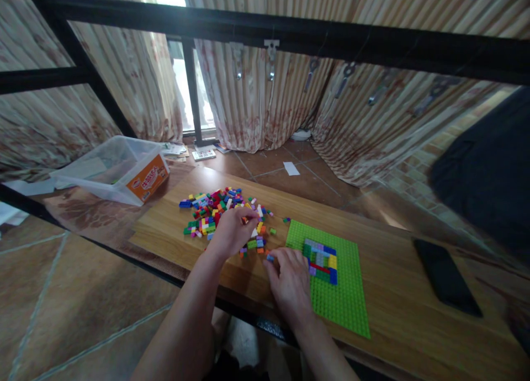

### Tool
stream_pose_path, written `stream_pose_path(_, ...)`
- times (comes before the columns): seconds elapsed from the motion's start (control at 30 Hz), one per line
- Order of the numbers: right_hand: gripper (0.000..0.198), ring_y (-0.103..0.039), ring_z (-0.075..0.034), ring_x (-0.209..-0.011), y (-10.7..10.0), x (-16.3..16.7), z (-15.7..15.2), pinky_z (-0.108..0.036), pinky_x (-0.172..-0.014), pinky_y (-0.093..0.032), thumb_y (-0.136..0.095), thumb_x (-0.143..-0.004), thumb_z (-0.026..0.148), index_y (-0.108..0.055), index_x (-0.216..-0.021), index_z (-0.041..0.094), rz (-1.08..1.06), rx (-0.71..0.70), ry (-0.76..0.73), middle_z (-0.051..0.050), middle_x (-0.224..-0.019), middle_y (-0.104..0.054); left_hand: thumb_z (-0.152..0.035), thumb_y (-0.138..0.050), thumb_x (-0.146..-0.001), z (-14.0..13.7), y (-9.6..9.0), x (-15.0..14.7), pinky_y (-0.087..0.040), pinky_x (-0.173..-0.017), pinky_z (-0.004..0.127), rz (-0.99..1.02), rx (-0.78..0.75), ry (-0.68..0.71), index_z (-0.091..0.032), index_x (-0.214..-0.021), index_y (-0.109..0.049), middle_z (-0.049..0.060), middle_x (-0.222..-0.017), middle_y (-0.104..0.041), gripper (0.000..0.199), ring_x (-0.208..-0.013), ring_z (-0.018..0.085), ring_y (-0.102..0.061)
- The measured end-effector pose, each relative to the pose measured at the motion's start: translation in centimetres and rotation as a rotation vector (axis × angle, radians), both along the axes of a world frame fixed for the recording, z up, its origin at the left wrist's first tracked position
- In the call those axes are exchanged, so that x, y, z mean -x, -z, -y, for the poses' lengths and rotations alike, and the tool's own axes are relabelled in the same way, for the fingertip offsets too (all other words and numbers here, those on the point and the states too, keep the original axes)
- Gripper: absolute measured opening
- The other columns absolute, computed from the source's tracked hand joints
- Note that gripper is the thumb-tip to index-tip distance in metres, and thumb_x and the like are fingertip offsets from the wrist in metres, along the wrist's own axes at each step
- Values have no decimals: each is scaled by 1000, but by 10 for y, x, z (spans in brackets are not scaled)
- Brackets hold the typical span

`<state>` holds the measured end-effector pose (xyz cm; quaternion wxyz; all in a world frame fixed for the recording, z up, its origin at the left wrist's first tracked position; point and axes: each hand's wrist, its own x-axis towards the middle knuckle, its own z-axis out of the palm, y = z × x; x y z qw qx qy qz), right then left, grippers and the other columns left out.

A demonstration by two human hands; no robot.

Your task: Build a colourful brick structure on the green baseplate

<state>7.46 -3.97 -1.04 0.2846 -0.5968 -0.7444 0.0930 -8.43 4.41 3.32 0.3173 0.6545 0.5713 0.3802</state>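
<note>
left hand point(232, 229) curls over piled bricks point(216, 201), grip unclear; right hand point(290, 280) pinches a blue brick point(270, 258).

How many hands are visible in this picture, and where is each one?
2. The left hand is over the brick pile; the right hand is by the green plate, with a blue brick at its fingertips. No other hand shows.

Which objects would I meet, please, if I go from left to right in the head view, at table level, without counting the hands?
Clear plastic box with an orange label → pile of colourful bricks → green baseplate → black phone-shaped object.
</note>
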Motion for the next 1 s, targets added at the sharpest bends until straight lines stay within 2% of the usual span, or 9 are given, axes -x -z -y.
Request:
stream_pose_path(0.07, 6, -51, -22, -90, -1, -3, 1, -35, -81, -34, -58, -89, 24, -61, -93, 21, -5, -8, 2, -4, -92, -65, -22, -57, -75, 7, -2, 5, -44, -68, 23, -266, 9, 138, -20, -74, -72, 1, -75, -70, 15, -74, 16, -62)
stream_pose_path(0.17, 7, -51, -22, -91, -1, -4, 3, -35, -81, -33, -59, -88, 22, -61, -94, 22, 4, -10, -4, -3, -93, -65, -23, -60, -72, 19, -5, 7, -43, -65, 25, -595, 77, 172, -22, -72, -71, 2, -72, -68, 11, -72, 18, -62)
stream_pose_path(0.23, 7, -51, -22, -91, -1, -1, 4, -35, -80, -33, -60, -86, 21, -61, -94, 22, 23, 2, -8, -3, -93, -65, -24, -61, -71, 24, -5, 5, -43, -67, 27, -718, 93, 147, -23, -75, -71, 3, -77, -69, 11, -77, 21, -64)
stream_pose_path(0.33, 5, -51, -22, -90, -1, 3, 5, -35, -79, -32, -62, -85, 21, -61, -90, 22, 59, 27, -9, -2, -92, -65, -23, -59, -71, 27, -2, 1, -44, -70, 29, -794, 90, 127, -22, -80, -70, 5, -85, -69, 14, -84, 24, -64)
stream_pose_path(0.47, 6, -50, -22, -90, -3, 3, 3, -35, -79, -32, -64, -84, 24, -62, -89, 22, 86, 51, 25, -2, -91, -65, -23, -56, -73, 24, 0, -3, -44, -71, 30, -804, 92, 91, -22, -81, -70, 7, -85, -68, 15, -85, 24, -64)
stream_pose_path(0.6, 5, -50, -22, -91, -5, -1, 0, -35, -79, -31, -64, -85, 26, -62, -88, 22, 94, 49, 83, -2, -93, -65, -25, -54, -77, 20, -4, -5, -44, -69, 29, -737, 59, 101, -22, -77, -68, 5, -79, -65, 15, -80, 22, -63)
stream_pose_path(0.8, 6, -49, -21, -89, -4, -6, 0, -34, -77, -30, -58, -89, 26, -62, -88, 23, 133, 51, 85, -2, -92, -65, -24, -55, -77, 17, -6, -13, -45, -70, 27, -568, -58, 92, -19, -84, -65, 5, -91, -65, 13, -76, 18, -62)
stream_pose_path(1.0, 5, -49, -21, -88, -3, -6, -1, -34, -76, -31, -58, -89, 25, -60, -85, 22, 143, 30, 57, -2, -89, -63, -25, -54, -79, 16, 2, -23, -44, -64, 25, -490, 8, 113, -20, -89, -63, 2, -76, -67, 14, -69, 17, -62)
